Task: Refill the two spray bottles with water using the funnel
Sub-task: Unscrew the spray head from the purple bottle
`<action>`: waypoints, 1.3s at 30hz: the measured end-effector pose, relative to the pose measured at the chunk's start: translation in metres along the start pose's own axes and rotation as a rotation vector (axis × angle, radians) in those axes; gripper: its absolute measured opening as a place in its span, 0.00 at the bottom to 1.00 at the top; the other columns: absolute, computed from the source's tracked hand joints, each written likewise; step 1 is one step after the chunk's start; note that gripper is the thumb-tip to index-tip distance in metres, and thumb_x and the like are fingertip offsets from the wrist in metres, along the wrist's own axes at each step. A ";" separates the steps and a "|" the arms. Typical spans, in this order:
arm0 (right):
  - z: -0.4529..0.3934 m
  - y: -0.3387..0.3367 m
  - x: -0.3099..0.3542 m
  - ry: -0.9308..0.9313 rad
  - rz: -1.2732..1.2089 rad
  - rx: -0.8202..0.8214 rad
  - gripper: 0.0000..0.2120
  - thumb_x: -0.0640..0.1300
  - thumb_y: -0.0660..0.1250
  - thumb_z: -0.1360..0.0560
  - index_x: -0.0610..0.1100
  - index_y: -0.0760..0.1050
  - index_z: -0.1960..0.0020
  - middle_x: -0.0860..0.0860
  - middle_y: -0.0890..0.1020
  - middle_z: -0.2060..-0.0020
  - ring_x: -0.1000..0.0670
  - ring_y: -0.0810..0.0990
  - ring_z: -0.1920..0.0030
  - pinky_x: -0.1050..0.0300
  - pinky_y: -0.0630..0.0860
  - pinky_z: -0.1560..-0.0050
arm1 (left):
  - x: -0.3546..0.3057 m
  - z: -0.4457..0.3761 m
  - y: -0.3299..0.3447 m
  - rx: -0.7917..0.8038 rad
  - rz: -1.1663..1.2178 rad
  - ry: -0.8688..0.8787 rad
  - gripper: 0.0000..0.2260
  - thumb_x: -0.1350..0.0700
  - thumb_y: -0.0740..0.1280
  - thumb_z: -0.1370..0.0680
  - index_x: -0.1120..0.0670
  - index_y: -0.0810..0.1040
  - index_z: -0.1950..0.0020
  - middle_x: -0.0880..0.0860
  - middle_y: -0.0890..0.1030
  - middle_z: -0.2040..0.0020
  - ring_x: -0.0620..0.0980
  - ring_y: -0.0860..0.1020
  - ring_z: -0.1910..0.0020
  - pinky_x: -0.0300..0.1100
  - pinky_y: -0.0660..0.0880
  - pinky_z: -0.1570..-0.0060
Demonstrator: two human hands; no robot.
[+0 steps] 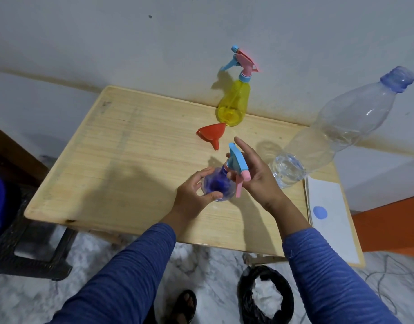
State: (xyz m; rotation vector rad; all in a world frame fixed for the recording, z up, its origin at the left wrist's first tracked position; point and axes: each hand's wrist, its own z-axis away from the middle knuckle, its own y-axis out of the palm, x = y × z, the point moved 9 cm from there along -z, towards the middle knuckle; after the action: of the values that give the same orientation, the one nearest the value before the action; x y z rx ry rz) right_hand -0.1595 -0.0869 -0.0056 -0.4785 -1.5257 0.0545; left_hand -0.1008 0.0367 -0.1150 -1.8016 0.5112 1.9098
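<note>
Blue bottle [216,185] stands on the counter [121,160] just in front of the funnel [211,134]; the left hand [195,191] grips its body and the right hand [255,174] holds its sprayer [237,164]. The yellow bottle [234,101] stands behind the funnel. A hard twist could tip the light bottle if the left grip slips.

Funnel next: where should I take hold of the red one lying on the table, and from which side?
Grip the red funnel by its wide cone, coming from above. It lies on its side with the thin spout pointing toward you, so the cone is the broad, exposed part, and nothing crowds it; the yellow spray bottle stands just behind.
</note>
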 end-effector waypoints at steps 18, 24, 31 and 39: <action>-0.008 -0.014 0.020 -0.056 -0.113 -0.067 0.27 0.35 0.70 0.29 0.55 0.69 0.35 0.51 0.80 0.46 0.53 0.79 0.43 0.53 0.77 0.42 | 0.000 0.000 0.000 0.009 0.003 -0.025 0.26 0.59 0.78 0.35 0.33 0.75 0.46 0.37 0.78 0.41 0.32 0.75 0.42 0.22 0.69 0.47; -0.030 -0.026 0.049 -0.125 -0.097 -0.198 0.27 0.36 0.75 0.32 0.51 0.72 0.37 0.51 0.79 0.61 0.56 0.79 0.55 0.60 0.78 0.47 | -0.003 0.001 0.001 0.015 0.001 -0.004 0.27 0.60 0.78 0.34 0.39 0.75 0.41 0.39 0.77 0.38 0.34 0.73 0.38 0.26 0.68 0.41; -0.057 -0.045 0.072 -0.115 -0.018 -0.347 0.27 0.42 0.77 0.33 0.48 0.73 0.37 0.52 0.76 0.66 0.57 0.77 0.61 0.64 0.77 0.53 | -0.005 0.003 0.000 0.010 -0.010 0.014 0.27 0.62 0.77 0.33 0.44 0.75 0.39 0.38 0.75 0.38 0.29 0.71 0.39 0.23 0.67 0.43; -0.089 -0.088 0.055 0.086 0.186 -0.606 0.25 0.52 0.75 0.33 0.49 0.73 0.39 0.56 0.73 0.69 0.59 0.73 0.67 0.62 0.70 0.63 | -0.007 0.002 -0.001 0.010 -0.040 0.048 0.28 0.63 0.77 0.34 0.45 0.74 0.38 0.41 0.74 0.37 0.29 0.71 0.38 0.24 0.67 0.41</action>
State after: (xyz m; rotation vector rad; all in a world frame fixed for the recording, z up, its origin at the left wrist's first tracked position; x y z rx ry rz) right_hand -0.0934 -0.1718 0.0780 -1.0898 -1.3953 -0.2894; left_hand -0.1015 0.0377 -0.1077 -1.8415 0.4965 1.8377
